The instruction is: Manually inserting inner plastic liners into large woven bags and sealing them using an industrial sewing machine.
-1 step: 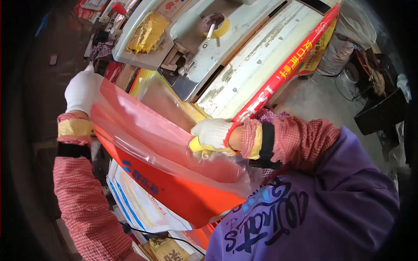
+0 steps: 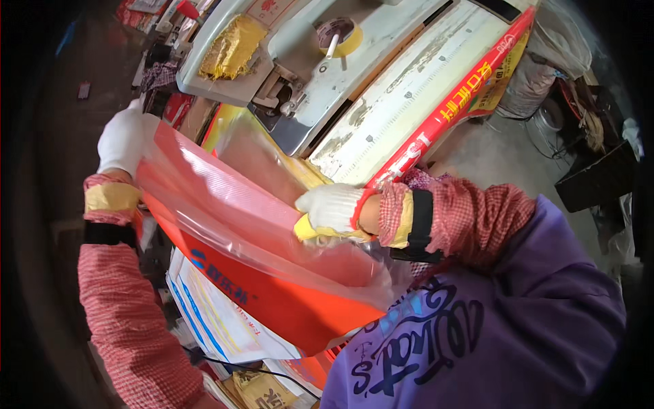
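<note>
The left hand (image 2: 121, 140), gloved white, holds the left end of the red bag (image 2: 293, 307) in its fingers. The gloved right hand (image 2: 332, 206) sits at the open rim, fingers curled; their grip cannot be confirmed. The bag overlaps printed white sheets (image 2: 210, 320).

Blue Chinese characters and a blue emblem stood on the front of the orange-red bag (image 2: 279, 290). Small red characters lined the edge of the white sack (image 2: 214, 324) below it. Yellow characters, then larger white ones, ran along the red packaging strip (image 2: 453, 109) edging the pale surface (image 2: 392, 99), which bore fine dark tick marks. Black script and light-blue letters covered the purple top (image 2: 504, 327). Red print marked the pale machine (image 2: 289, 58); dark characters showed on the tan sheet (image 2: 262, 388).
</note>
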A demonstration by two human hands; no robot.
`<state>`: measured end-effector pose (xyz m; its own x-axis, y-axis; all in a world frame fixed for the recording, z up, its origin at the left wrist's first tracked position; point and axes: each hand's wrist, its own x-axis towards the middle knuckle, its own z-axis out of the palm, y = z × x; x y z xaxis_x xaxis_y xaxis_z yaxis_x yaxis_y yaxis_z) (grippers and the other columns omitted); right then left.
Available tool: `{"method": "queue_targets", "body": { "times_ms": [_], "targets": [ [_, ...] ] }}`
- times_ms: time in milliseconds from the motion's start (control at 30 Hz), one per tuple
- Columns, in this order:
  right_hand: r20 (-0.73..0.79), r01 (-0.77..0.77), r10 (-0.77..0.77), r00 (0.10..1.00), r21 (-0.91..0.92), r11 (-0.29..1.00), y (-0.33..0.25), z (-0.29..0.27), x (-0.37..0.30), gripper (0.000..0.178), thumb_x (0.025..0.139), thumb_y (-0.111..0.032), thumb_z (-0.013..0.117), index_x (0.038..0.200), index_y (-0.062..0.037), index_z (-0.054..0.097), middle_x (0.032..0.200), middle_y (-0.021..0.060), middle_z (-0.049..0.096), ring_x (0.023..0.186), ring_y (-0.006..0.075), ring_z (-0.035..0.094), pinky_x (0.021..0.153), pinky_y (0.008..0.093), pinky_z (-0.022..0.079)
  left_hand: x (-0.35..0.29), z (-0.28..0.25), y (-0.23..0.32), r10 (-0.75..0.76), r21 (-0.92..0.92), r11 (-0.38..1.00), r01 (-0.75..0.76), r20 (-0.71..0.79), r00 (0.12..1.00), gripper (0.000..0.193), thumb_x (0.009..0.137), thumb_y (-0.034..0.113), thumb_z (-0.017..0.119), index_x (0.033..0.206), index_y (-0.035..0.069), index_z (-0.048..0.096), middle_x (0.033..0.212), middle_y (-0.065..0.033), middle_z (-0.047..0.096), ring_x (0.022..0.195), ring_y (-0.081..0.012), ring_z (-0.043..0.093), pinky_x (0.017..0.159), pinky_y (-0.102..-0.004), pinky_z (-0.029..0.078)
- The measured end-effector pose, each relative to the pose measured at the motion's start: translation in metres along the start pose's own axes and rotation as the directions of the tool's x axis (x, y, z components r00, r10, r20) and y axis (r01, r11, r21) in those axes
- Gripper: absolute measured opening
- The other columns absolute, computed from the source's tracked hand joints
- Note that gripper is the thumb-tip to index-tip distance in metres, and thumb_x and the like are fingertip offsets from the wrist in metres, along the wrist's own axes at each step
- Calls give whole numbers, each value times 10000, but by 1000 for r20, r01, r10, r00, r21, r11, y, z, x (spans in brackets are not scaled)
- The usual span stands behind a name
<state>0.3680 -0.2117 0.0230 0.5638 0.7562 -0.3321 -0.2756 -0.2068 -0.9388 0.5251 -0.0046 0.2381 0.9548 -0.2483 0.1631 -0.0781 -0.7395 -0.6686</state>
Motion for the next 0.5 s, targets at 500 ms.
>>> {"method": "queue_targets", "body": {
  "times_ms": [500],
  "targets": [
    [-422,206,-268,866,-186,961,64,-7,-94,192,822,-160,556,974,-66,625,851,113,647,794,200,632,645,298,482,-9,193,146,119,-126,984,-127,-73,990,163,825,191,500,951,106,561,887,-108,620,761,-284,617,585,-407,491]
  ]
}}
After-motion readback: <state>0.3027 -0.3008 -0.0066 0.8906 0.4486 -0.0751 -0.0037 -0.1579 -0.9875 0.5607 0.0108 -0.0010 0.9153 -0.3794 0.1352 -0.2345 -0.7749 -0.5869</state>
